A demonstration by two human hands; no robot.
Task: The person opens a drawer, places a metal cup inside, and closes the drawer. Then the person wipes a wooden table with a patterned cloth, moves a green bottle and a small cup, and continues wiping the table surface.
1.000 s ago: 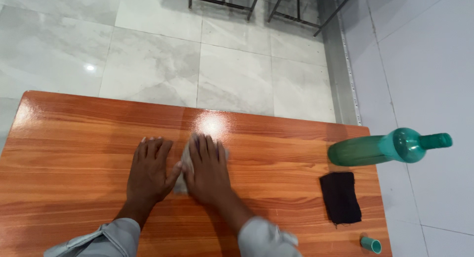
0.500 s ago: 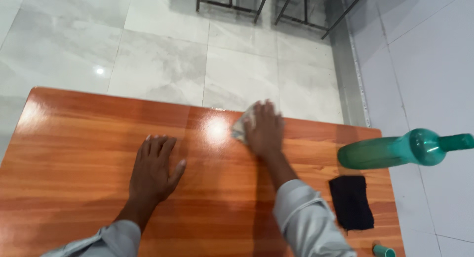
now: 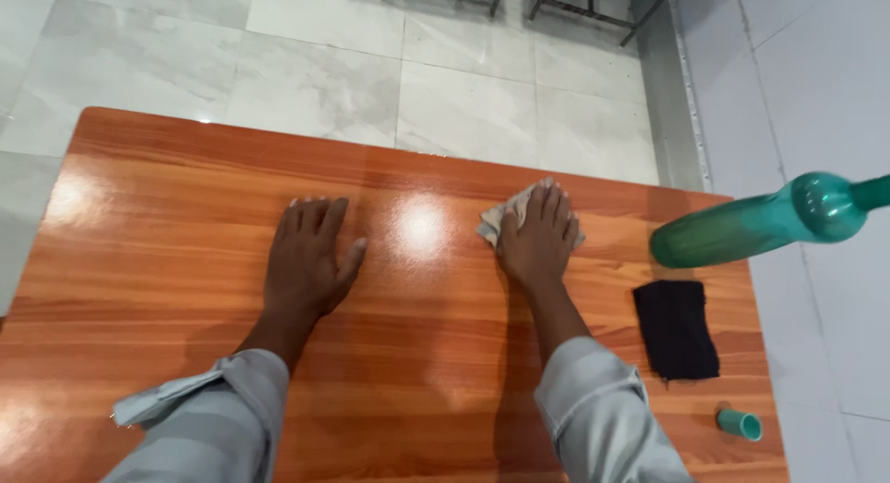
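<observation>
A glossy wooden table point(image 3: 167, 260); at 3 o'clock, a green bottle point(image 3: 742, 228), black cloth point(image 3: 677, 330) and small green cap point(image 3: 739, 424). Left hand point(image 3: 309, 260) lies flat, fingers spread (holding nothing); right hand point(image 3: 538, 237) presses a pale rag point(image 3: 496, 222) at 1 o'clock, fingers extended.

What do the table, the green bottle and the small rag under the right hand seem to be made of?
Table: wood or wood-look laminate, glossy; grain lines and bright glare spots show.
Green bottle: probably plastic, translucent with a smooth sheen.
Rag under the right hand: soft pale cloth, matte, crumpled at its edges.
</observation>
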